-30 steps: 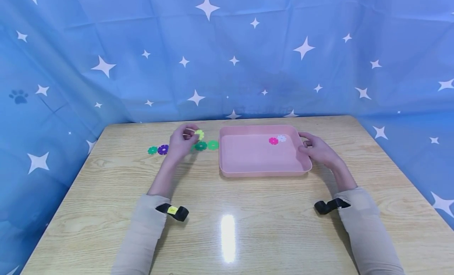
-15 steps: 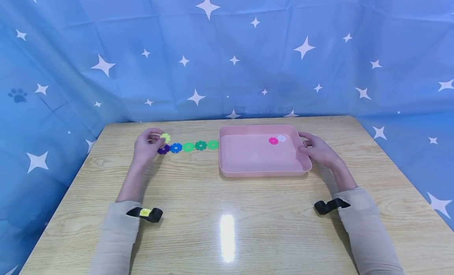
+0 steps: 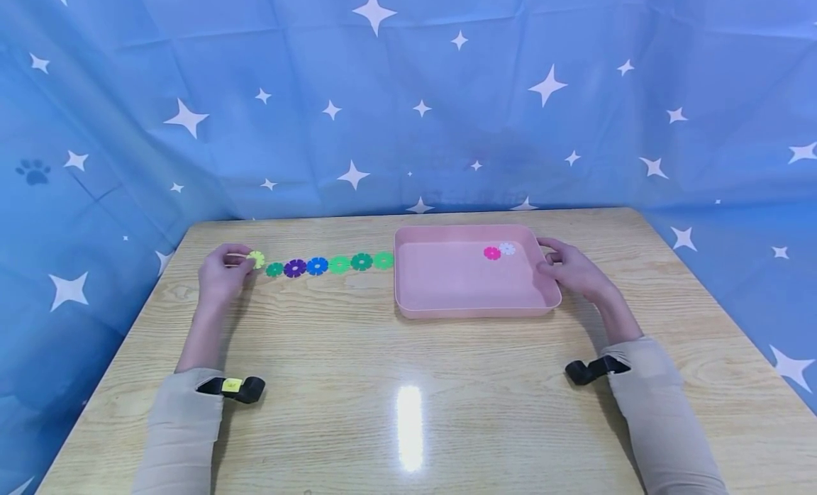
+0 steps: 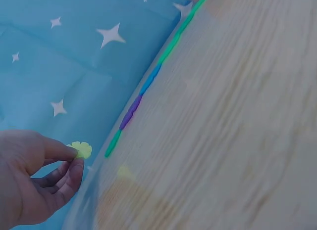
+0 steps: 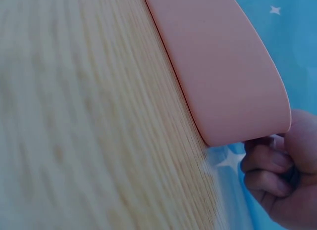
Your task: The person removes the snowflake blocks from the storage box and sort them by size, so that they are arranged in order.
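Observation:
Between thumb and fingertips my left hand (image 3: 220,271) pinches a yellow snowflake disc (image 3: 257,259), just left of a row of discs on the table. From left to right the row has a small green disc (image 3: 274,269), a purple disc (image 3: 295,268), a blue disc (image 3: 317,266) and several green ones (image 3: 361,262), ending at the pink tray (image 3: 472,313). In the left wrist view the yellow disc (image 4: 82,149) shows at the fingertips. My right hand (image 3: 574,269) grips the tray's right wall, thumb over the rim. A magenta disc (image 3: 492,253) and a white disc (image 3: 507,249) lie inside.
The wooden table (image 3: 357,388) reaches back to a blue star-patterned curtain (image 3: 408,126). Black straps (image 3: 597,371) with small camera mounts sit on both wrists.
My left hand has carried the yellow disc leftward, past the row, to its left end. The right hand and the tray stay where they were.

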### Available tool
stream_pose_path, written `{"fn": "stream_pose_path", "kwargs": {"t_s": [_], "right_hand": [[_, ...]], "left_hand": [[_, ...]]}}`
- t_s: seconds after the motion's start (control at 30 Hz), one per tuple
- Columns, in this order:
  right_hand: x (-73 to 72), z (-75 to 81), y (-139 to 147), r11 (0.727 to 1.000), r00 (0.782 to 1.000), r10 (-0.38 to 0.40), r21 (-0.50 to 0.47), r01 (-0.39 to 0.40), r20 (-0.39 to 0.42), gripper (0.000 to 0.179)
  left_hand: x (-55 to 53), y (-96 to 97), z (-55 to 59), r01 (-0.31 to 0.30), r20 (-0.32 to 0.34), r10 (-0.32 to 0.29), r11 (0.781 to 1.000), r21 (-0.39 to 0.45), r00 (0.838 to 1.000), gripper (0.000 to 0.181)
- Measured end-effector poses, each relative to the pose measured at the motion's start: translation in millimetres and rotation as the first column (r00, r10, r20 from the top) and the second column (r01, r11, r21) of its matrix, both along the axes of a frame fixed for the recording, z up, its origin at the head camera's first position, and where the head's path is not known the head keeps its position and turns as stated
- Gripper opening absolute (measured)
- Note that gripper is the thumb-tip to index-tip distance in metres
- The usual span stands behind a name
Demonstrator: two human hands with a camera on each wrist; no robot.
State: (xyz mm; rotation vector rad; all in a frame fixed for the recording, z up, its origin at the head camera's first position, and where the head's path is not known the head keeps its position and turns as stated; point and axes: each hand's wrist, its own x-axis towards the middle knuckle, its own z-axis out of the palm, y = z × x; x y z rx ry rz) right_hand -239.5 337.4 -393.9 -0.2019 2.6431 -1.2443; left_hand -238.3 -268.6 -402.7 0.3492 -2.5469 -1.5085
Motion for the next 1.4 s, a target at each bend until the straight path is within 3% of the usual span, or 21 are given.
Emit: {"fn": "stream_pose_path", "kwargs": {"t_s": [0.3, 0.53, 1.4], "right_hand": [[-1.7, 0.2, 0, 1.000, 1.000, -0.001, -0.002, 0.001, 0.005, 0.065], [-2.1, -0.2, 0, 1.000, 1.000, 0.004, -0.013, -0.003, 0.010, 0.066], [-0.3, -1.6, 1, 1.000, 1.000, 0.003, -0.013, -0.003, -0.003, 0.065]], "left_hand": [[5.0, -9.7, -4.4, 0.037, 0.051, -0.032, 0.994, -0.107, 0.998, 0.031], [2.3, -13.8, -9.6, 0.042, 0.070, -0.031, 0.987, -0.154, 0.997, 0.032], [-0.9, -14.2, -14.8, 0.030, 0.072, -0.018, 0.984, -0.176, 0.997, 0.033]]}}
